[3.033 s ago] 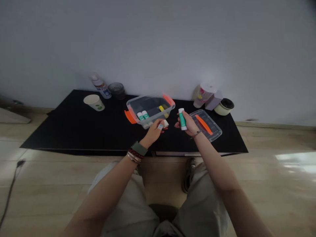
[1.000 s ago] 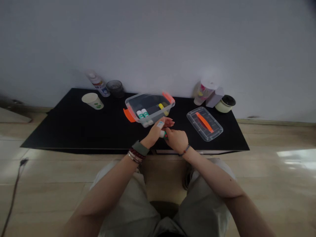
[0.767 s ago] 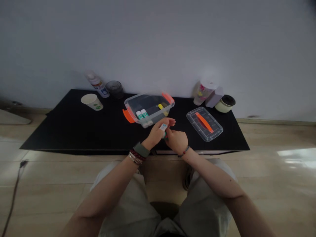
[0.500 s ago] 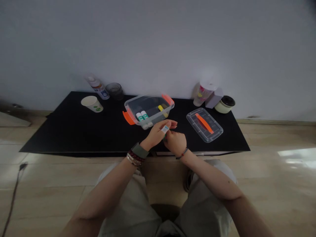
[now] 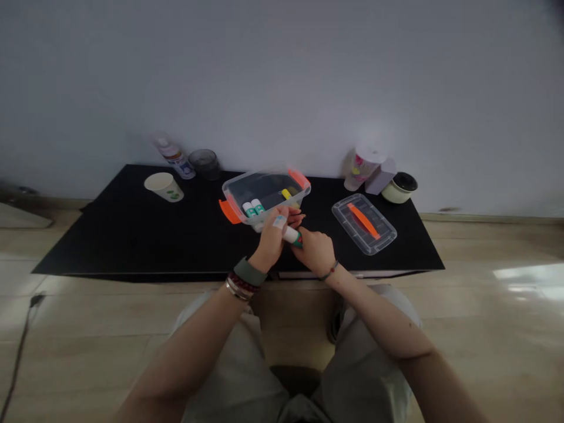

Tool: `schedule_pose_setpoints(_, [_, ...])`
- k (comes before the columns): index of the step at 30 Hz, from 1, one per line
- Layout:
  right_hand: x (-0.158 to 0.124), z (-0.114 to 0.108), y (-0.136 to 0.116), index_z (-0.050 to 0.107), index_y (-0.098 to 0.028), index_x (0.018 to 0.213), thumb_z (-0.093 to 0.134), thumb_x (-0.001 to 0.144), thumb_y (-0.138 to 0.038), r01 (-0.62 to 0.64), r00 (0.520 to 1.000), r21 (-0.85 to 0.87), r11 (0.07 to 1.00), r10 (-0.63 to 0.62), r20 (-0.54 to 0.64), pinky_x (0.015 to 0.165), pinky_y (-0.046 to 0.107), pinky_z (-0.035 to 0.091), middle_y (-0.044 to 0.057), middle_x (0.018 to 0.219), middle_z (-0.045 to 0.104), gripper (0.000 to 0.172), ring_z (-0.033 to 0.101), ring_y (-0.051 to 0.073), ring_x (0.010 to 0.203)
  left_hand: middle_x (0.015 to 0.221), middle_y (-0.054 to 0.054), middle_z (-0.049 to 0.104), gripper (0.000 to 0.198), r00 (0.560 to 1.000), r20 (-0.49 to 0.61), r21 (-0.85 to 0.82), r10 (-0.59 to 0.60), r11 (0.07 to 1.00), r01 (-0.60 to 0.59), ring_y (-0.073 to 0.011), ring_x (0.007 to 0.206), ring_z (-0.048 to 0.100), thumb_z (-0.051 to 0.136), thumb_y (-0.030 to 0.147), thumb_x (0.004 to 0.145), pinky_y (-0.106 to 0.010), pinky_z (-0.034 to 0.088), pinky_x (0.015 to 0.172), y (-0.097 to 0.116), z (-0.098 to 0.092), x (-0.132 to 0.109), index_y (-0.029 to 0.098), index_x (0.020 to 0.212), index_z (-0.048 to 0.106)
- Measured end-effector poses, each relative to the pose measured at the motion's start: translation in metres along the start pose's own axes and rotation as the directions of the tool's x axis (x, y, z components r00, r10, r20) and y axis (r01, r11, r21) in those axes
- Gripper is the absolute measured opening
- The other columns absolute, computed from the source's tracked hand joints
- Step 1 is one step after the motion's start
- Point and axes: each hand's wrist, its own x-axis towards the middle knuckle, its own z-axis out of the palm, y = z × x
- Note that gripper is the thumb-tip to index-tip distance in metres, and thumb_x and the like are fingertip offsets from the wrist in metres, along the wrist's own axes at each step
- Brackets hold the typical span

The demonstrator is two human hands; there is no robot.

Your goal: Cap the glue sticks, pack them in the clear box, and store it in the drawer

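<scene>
Since the white-and-green glue stick (image 5: 291, 235) looks light, stiff and smooth, the left hand (image 5: 273, 232) and right hand (image 5: 315, 252) grip opposite ends, just before the clear plastic box (image 5: 273, 177).

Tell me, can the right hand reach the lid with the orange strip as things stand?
Probably yes: nothing lies between the right hand and the lid, which sits off to its right. The hand is at the stick now, so it would likely need to leave that first.

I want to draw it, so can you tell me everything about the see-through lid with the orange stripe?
The see-through lid is clear plastic, rectangular with rounded corners and a raised rim. A bright orange strip runs lengthwise along its middle. It lies flat on the black table, right of the open plastic box, touching only the table.
</scene>
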Motion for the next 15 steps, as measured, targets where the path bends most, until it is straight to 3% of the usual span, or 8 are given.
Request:
schedule_pose_setpoints(4, [0.003,-0.003,0.008,0.060,-0.021,0.110,0.050,0.093,-0.041,-0.083,0.996,-0.012,0.996,0.083,-0.035,0.069,0.030,0.045,0.011,0.095,0.073,0.028,0.070,0.025,0.086,0.103,-0.008,0.067,0.029,0.990,0.111,0.355,0.087,0.927,-0.121,-0.0209,0.095,0.065,0.046,0.045,0.095,-0.038,0.053,0.087,0.003,-0.010,-0.009,0.019,0.100,0.059])
schedule_pose_setpoints(7, [0.003,-0.003,0.013,0.059,-0.020,0.108,0.051,0.094,-0.040,-0.071,0.997,-0.050,0.996,0.069,-0.047,0.069,0.029,0.044,0.011,0.094,0.072,0.025,0.070,0.025,0.086,0.105,-0.009,0.066,0.030,0.957,0.249,0.703,0.146,0.653,-0.282,-0.0234,0.098,0.062,0.042,0.041,0.098,-0.041,0.049,0.091,0.004,-0.016,-0.016,0.019,0.109,0.057])
schedule_pose_setpoints(10, [0.002,-0.001,0.015,0.058,-0.020,0.108,0.051,0.093,-0.037,-0.034,0.999,-0.063,0.997,0.031,-0.041,0.067,0.029,0.044,0.010,0.093,0.072,0.023,0.070,0.025,0.085,0.102,-0.010,0.065,0.031,0.937,0.325,0.842,0.125,0.412,-0.347,-0.0249,0.096,0.061,0.033,0.038,0.101,-0.043,0.047,0.089,0.004,-0.018,-0.020,0.019,0.110,0.055])
schedule_pose_setpoints(12, [0.002,0.000,0.015,0.059,-0.021,0.107,0.051,0.093,-0.037,-0.027,0.999,-0.060,0.998,0.025,-0.030,0.067,0.028,0.044,0.010,0.092,0.072,0.023,0.070,0.026,0.085,0.096,-0.010,0.064,0.031,0.933,0.345,0.855,0.105,0.375,-0.358,-0.0243,0.090,0.060,0.029,0.037,0.102,-0.041,0.047,0.085,0.003,-0.017,-0.021,0.019,0.106,0.054])
schedule_pose_setpoints(15, [0.002,-0.002,0.015,0.060,-0.022,0.106,0.053,0.092,-0.038,-0.026,1.000,-0.026,0.999,0.026,-0.004,0.068,0.029,0.045,0.010,0.092,0.072,0.024,0.070,0.026,0.085,0.091,-0.008,0.060,0.031,0.924,0.366,0.820,0.108,0.432,-0.376,-0.0226,0.084,0.057,0.026,0.038,0.102,-0.039,0.046,0.080,0.000,-0.016,-0.019,0.019,0.100,0.051])
